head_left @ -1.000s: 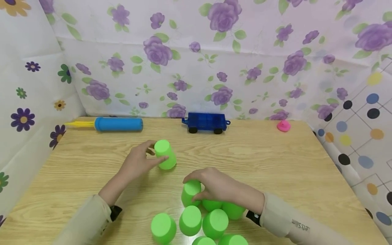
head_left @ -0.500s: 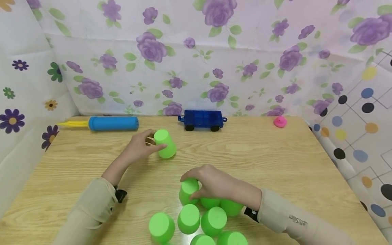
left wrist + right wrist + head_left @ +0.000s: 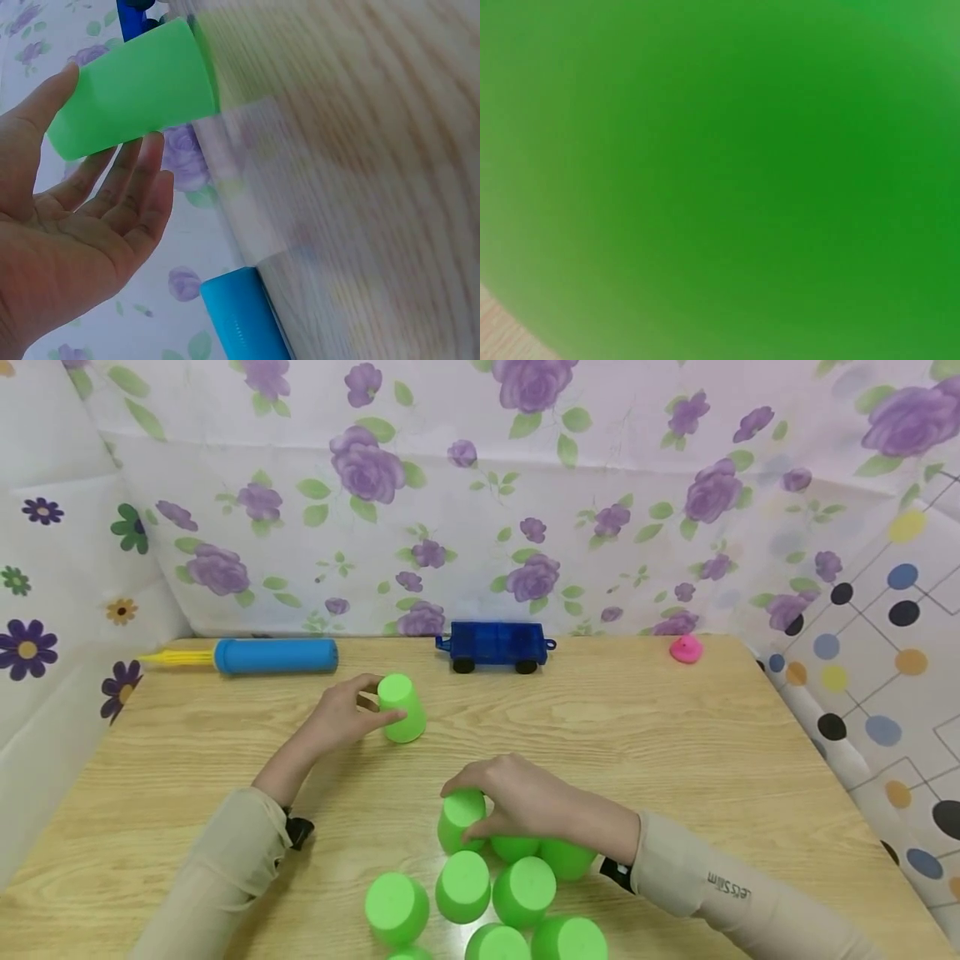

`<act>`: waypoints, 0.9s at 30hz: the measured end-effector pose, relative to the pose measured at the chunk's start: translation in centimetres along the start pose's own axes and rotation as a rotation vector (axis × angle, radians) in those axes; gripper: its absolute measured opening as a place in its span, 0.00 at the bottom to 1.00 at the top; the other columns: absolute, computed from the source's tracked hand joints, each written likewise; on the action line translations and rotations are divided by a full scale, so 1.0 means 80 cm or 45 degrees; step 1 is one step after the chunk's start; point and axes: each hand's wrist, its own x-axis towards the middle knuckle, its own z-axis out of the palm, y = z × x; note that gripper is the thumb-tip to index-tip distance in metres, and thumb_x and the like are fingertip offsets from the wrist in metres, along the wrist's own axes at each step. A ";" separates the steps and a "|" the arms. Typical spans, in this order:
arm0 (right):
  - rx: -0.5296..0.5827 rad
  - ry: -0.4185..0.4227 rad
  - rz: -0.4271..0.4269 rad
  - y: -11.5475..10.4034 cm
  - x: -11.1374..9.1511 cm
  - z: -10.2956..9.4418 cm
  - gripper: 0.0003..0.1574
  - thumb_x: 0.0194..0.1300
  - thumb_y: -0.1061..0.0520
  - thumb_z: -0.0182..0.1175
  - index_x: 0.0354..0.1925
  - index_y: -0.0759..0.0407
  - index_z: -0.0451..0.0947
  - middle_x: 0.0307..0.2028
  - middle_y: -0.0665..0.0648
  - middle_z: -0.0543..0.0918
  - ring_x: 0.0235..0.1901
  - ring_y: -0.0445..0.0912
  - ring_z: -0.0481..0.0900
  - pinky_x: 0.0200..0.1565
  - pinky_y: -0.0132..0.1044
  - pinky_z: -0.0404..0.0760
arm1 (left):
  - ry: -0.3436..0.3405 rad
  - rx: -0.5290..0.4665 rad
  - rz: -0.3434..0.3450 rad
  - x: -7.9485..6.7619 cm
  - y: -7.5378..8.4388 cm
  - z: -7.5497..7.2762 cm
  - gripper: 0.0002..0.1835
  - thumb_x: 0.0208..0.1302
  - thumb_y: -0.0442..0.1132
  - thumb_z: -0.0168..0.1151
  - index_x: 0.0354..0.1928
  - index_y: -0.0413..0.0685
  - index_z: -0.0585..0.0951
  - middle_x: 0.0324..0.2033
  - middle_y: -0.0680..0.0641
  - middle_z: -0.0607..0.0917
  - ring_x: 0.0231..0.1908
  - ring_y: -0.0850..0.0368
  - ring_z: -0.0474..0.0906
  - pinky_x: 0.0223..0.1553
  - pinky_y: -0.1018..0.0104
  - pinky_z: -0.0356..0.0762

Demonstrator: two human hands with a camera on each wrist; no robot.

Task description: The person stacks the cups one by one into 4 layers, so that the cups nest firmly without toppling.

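My left hand (image 3: 341,718) grips an upside-down green cup (image 3: 402,714) between thumb and fingers, apart from the other cups. In the left wrist view the thumb lies on one side of this green cup (image 3: 139,90), with the fingers along the other. Its rim is at or very near the tabletop. My right hand (image 3: 521,802) holds a second green cup (image 3: 459,827) by its upper part, at the back of a cluster of similar upturned cups (image 3: 525,892). That hand and its wrist partly cover the cups behind it. A blurred green surface (image 3: 742,180) fills nearly all of the right wrist view.
Along the back edge of the wooden table (image 3: 675,752) lie a blue pump (image 3: 277,656) with a yellow nozzle, a blue toy wagon (image 3: 497,646) and a small pink toy (image 3: 686,648). A single green cup (image 3: 397,907) stands left of the cluster. Patterned cloth (image 3: 285,510) borders the table.
My left hand has carried its cup slightly farther back on the table. The right hand keeps its hold in about the same place. The head view has shifted a little.
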 end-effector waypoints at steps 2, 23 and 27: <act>-0.002 0.005 -0.007 0.000 0.001 0.000 0.30 0.50 0.48 0.71 0.51 0.57 0.79 0.47 0.52 0.83 0.48 0.42 0.79 0.49 0.28 0.76 | -0.006 -0.001 -0.003 0.001 -0.001 0.000 0.35 0.56 0.53 0.67 0.61 0.44 0.69 0.55 0.40 0.75 0.49 0.42 0.76 0.39 0.58 0.80; -0.105 -0.002 0.044 -0.007 -0.004 0.001 0.31 0.52 0.45 0.69 0.54 0.52 0.77 0.48 0.52 0.80 0.48 0.44 0.78 0.50 0.33 0.77 | 0.005 0.036 0.030 -0.019 -0.008 0.001 0.39 0.55 0.50 0.68 0.64 0.40 0.64 0.55 0.34 0.74 0.52 0.38 0.73 0.46 0.48 0.77; -0.109 -0.008 0.018 -0.007 -0.004 0.001 0.31 0.54 0.48 0.68 0.56 0.54 0.76 0.48 0.53 0.80 0.48 0.44 0.78 0.50 0.30 0.76 | 0.125 -0.025 -0.011 -0.042 -0.002 -0.009 0.39 0.58 0.48 0.66 0.67 0.44 0.60 0.58 0.35 0.72 0.57 0.38 0.68 0.54 0.43 0.69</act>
